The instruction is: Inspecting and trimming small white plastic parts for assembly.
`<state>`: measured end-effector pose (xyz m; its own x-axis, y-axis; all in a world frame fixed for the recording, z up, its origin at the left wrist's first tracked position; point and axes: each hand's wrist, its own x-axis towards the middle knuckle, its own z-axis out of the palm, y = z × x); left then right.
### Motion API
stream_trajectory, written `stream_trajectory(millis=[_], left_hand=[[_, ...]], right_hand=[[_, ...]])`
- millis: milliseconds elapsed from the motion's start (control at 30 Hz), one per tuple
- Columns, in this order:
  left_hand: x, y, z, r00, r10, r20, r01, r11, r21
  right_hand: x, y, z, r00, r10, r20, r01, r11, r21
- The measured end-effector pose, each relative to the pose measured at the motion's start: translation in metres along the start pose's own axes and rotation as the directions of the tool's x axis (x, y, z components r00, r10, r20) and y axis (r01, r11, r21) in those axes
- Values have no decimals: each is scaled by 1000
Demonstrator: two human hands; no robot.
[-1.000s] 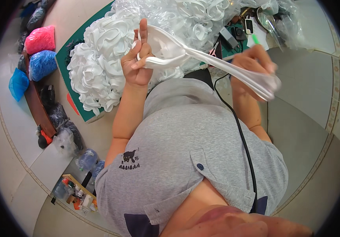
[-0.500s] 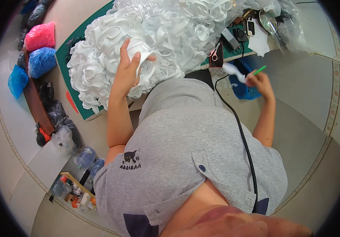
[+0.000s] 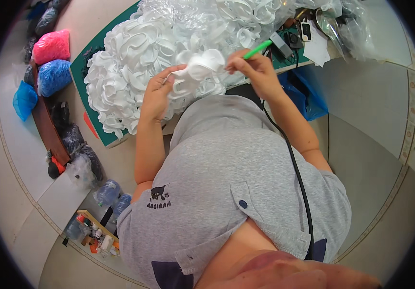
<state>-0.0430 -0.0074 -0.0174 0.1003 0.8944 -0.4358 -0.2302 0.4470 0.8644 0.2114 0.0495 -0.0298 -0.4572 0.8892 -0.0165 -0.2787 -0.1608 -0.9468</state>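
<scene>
- White strip point(image 3: 206, 65): pinched by left hand point(image 3: 155, 98) over the bench's point(image 3: 102, 39) near edge; long axis points rightward, slightly away.
- Right hand point(image 3: 258, 74): grasps green stick point(image 3: 259, 48); contact with strip cannot be told.
- White pile point(image 3: 130, 50): covers bench toward left edge.
- Blue bag point(image 3: 316, 98): below near-right edge; contents indiscernible.

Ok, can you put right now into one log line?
left hand: holds white piece | right hand: holds green stick, near the piece | heap of white loops: on green tabletop
</scene>
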Motion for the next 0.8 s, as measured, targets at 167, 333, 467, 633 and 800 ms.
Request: stream_trajectory(millis=[167, 333, 467, 633, 800], left_hand=[[-13, 11, 28, 977, 75, 201, 24, 893, -449], [-18, 4, 43, 987, -55, 152, 118, 890, -441], [-17, 2, 50, 999, 15, 50, 8, 904, -427], [-17, 1, 57, 986, 166, -29, -162, 888, -431], [-17, 4, 57, 977, 209, -43, -209, 897, -390]], right_hand=[[16, -17, 40, 994, -2, 108, -17, 984, 179], [19, -29, 49, 960, -270, -79, 273, 962, 23], [2, -31, 43, 954, -292, -73, 285, 954, -89], [-1, -31, 44, 910, -414, 40, 407, 867, -287], [-1, -38, 48, 882, -466, 74, 457, 803, -382]])
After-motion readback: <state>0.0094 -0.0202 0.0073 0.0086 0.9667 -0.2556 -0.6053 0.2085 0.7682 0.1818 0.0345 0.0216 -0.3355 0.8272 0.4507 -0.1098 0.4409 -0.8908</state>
